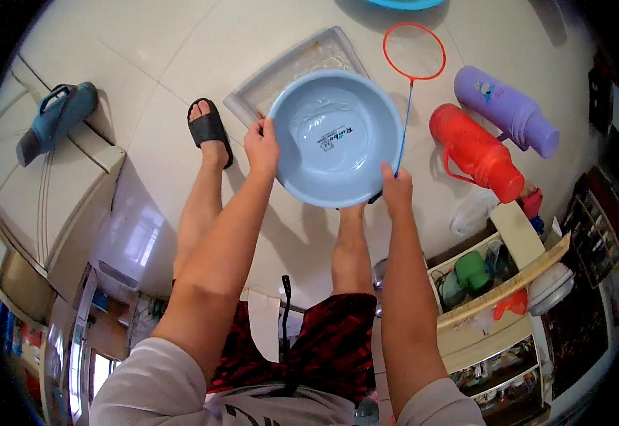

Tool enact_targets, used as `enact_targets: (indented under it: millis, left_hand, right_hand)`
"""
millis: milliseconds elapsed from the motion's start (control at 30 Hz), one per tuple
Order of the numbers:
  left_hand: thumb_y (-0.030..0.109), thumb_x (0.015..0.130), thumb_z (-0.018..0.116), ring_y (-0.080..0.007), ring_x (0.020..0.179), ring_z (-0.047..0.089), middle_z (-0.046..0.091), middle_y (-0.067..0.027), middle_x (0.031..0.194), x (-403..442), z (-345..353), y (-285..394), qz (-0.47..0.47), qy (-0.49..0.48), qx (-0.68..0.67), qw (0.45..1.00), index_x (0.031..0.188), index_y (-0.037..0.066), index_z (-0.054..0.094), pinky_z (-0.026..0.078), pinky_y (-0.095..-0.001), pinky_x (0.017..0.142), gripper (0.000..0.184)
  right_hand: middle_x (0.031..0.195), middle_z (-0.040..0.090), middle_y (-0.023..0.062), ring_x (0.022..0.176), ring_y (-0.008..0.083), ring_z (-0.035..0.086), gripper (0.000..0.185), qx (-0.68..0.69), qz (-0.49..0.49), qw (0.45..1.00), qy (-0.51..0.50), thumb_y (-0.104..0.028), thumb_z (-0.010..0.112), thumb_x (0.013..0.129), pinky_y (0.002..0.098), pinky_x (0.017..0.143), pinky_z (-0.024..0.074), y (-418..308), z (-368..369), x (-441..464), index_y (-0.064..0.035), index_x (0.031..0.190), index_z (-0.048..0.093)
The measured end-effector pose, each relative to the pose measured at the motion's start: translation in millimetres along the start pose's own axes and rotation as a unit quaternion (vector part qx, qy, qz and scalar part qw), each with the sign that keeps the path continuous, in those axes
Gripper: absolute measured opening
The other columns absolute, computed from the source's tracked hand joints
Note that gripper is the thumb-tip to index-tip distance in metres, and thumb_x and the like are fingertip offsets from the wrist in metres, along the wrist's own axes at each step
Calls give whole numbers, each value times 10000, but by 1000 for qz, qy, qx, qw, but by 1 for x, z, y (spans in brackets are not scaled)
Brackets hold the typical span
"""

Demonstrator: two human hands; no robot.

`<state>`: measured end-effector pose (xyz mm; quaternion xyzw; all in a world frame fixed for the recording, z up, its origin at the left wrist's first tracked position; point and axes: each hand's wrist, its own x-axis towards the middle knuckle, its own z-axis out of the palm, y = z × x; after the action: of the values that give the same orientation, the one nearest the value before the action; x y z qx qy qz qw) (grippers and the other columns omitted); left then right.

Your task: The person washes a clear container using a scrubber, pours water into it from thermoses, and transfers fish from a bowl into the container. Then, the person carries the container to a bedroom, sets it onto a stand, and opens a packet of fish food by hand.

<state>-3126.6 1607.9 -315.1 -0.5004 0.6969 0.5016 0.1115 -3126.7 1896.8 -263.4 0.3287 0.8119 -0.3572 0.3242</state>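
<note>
A light blue plastic basin (302, 170) with dark lettering on its bottom is in front of me at the middle of the view. My left hand (262, 147) is closed on its left rim. On the lower right rim my right hand (397, 190) is closed, and it also holds a thin blue stick with a red ring (413, 77) at its far end. The ring points away from me. Glints show inside the basin; whether it holds water I cannot tell. A grey, shallow tray (247, 98) lies partly hidden behind the basin.
On the tiled floor to the right lie a red thermos (469, 145) and a purple thermos (501, 103). A second blue basin (405, 3) is cut off at the top. Shelving (508, 298) stands lower right. A dark teal thermos (64, 117) lies on a pale cabinet (33, 192) at left.
</note>
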Motion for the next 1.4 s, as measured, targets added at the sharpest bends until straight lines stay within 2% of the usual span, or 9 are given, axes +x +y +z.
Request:
enact_targets:
  millis: [67, 267, 367, 467, 567, 667, 933, 1133, 1400]
  left_hand:
    - [267, 941, 563, -175, 694, 560, 625, -106, 750, 2, 3, -7, -22, -10, -10, 1000, 890, -48, 632, 461, -327, 691, 326]
    - [264, 927, 571, -194, 694, 565, 633, -118, 766, 11, 13, -32, -78, -35, -14, 996, 884, -47, 633, 466, -346, 686, 319]
    - [252, 917, 580, -196, 691, 566, 632, -114, 765, 11, 16, -38, -99, -50, -15, 994, 880, -45, 636, 469, -353, 676, 305]
    - [242, 906, 591, -202, 690, 567, 630, -116, 760, 13, 21, -47, -137, -55, -36, 988, 875, -48, 639, 471, -362, 668, 295]
    - [228, 896, 598, -213, 703, 578, 635, -125, 773, 21, 23, -62, -185, -74, -35, 979, 880, -53, 641, 477, -374, 670, 285]
    - [217, 892, 598, -225, 734, 599, 646, -141, 816, 19, 22, -56, -230, -80, -38, 969, 901, -62, 642, 489, -388, 680, 283]
    - [192, 903, 592, -273, 834, 636, 644, -186, 927, 23, 19, -58, -290, -89, -56, 951, 980, -115, 614, 515, -420, 724, 318]
    - [173, 915, 589, -296, 831, 642, 638, -213, 966, 25, 17, -58, -308, -99, -92, 942, 1025, -147, 583, 525, -452, 699, 339]
    - [200, 957, 567, -375, 930, 649, 617, -267, 1102, 21, 13, -43, -360, -116, -82, 922, 1170, -150, 512, 531, -518, 758, 413]
  right_hand:
    - [798, 663, 196, 759, 264, 620, 471, -38, -13, 999, -8, -401, 580, 907, 388, 747, 478, -1, -5, 2, 64, 914, 659]
    - [786, 656, 217, 751, 287, 626, 546, 3, 11, 1000, 13, -463, 530, 932, 403, 726, 468, 7, -4, 5, 63, 862, 654]
    - [787, 627, 68, 743, 138, 538, 508, -16, 17, 1000, 7, -427, 523, 958, 313, 700, 441, -9, -8, -2, 58, 888, 659]
    - [791, 631, 103, 747, 171, 549, 563, -58, 45, 997, 33, -456, 487, 964, 340, 711, 445, -18, -8, -2, 76, 883, 653]
    - [803, 640, 266, 765, 368, 611, 626, -74, 12, 996, 56, -483, 440, 960, 448, 743, 453, -13, -4, 5, 98, 832, 632]
    - [832, 638, 290, 802, 400, 618, 637, -70, 12, 997, 44, -478, 414, 967, 457, 765, 452, -19, -4, 6, 106, 848, 637]
    - [888, 654, 298, 874, 411, 635, 633, -74, 21, 996, 44, -470, 404, 965, 468, 811, 455, -28, -2, 10, 106, 902, 658]
    - [922, 666, 288, 897, 406, 641, 625, -90, 55, 993, 43, -470, 413, 962, 459, 822, 460, -40, 0, 11, 98, 931, 671]
    - [959, 666, 288, 921, 400, 639, 635, -71, 75, 994, 43, -469, 414, 961, 444, 842, 462, -49, 2, 13, 113, 960, 667]
